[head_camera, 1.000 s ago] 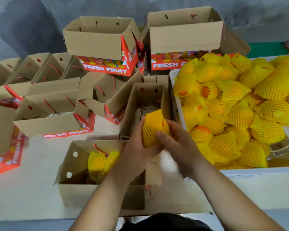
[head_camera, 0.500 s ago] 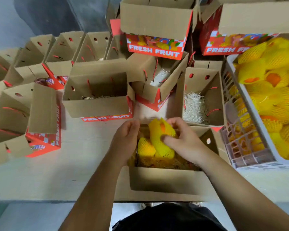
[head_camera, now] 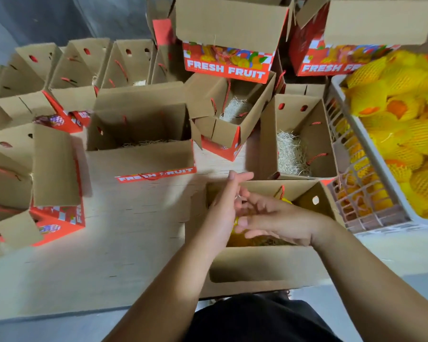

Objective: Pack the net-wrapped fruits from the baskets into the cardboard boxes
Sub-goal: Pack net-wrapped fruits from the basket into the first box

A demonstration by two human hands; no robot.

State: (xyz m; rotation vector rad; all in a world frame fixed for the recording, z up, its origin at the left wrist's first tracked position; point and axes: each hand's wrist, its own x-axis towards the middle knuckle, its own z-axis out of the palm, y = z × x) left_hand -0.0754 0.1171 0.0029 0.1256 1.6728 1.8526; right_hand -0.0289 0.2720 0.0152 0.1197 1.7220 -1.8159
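Head view looks down on both hands over the nearest open brown cardboard box (head_camera: 265,267). Left hand (head_camera: 224,211) is edge-on, fingers straight and together, holding nothing. Right hand (head_camera: 277,219) lies flat above the box, fingers loosely spread. Between them they hide most of the yellow net-wrapped fruit (head_camera: 242,239) lying on straw inside. At the right, a white plastic basket (head_camera: 371,193) heaped with more netted fruit is cut off by the frame edge.

Your left hand (head_camera: 223,213) and right hand (head_camera: 277,218) hide most of the fruit (head_camera: 242,239) in the near box (head_camera: 262,262); the basket (head_camera: 371,154) is cut off at right.
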